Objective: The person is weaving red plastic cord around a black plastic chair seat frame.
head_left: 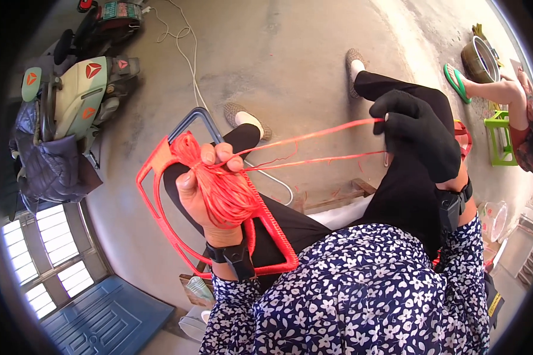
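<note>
Head view: I see the left hand (196,204) clasping a bundled orange-red cord skein (226,192); right of the skein, the black-gloved right hand (423,133) grips two taut, thin orange-red strands (337,127). A hard pull, I judge, could snag the slack red wisp (278,159) between them.

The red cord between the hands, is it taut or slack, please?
Taut: two strands run nearly straight from the left hand to the right hand.

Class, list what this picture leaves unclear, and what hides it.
In the head view:
Palm of the left hand: hidden by the cord bundle.
Whether the two strands join inside the right hand: covered by its black glove.
Part of the red frame: behind the bundle.
Head of the nearby person: cut off by the right rim.
</note>
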Tool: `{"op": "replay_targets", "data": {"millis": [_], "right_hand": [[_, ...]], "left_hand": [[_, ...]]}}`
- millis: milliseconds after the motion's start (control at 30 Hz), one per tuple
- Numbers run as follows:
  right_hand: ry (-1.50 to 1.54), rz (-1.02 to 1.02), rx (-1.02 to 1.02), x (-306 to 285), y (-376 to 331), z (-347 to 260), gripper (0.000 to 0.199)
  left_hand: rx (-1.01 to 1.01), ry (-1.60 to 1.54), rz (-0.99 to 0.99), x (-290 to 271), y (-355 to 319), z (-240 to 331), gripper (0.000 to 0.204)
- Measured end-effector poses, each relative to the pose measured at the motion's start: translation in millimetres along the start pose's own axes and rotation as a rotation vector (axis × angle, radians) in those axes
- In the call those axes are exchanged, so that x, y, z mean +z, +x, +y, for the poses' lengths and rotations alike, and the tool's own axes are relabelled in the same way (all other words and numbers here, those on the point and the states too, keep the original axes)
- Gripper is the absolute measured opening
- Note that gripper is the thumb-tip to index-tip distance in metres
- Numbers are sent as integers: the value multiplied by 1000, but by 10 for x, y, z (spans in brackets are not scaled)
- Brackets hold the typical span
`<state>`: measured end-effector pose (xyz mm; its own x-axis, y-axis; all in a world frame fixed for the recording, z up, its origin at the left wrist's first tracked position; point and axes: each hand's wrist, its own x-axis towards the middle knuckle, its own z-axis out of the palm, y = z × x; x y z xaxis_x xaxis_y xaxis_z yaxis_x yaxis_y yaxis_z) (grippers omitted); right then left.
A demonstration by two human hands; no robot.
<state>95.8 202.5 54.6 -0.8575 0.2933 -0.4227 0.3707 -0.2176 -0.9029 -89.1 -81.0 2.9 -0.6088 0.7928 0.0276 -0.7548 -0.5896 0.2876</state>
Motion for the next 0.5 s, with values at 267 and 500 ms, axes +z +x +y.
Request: {"op": "replay_targets", "data": {"millis": [267, 500], "right_hand": [[-178, 80, -358, 323, 149, -17, 27], [-226, -313, -66, 1175, 490, 224, 31]], "left_hand": [[4, -24, 0, 56, 25, -91, 30], [-46, -17, -21, 65, 58, -142, 32]]}}
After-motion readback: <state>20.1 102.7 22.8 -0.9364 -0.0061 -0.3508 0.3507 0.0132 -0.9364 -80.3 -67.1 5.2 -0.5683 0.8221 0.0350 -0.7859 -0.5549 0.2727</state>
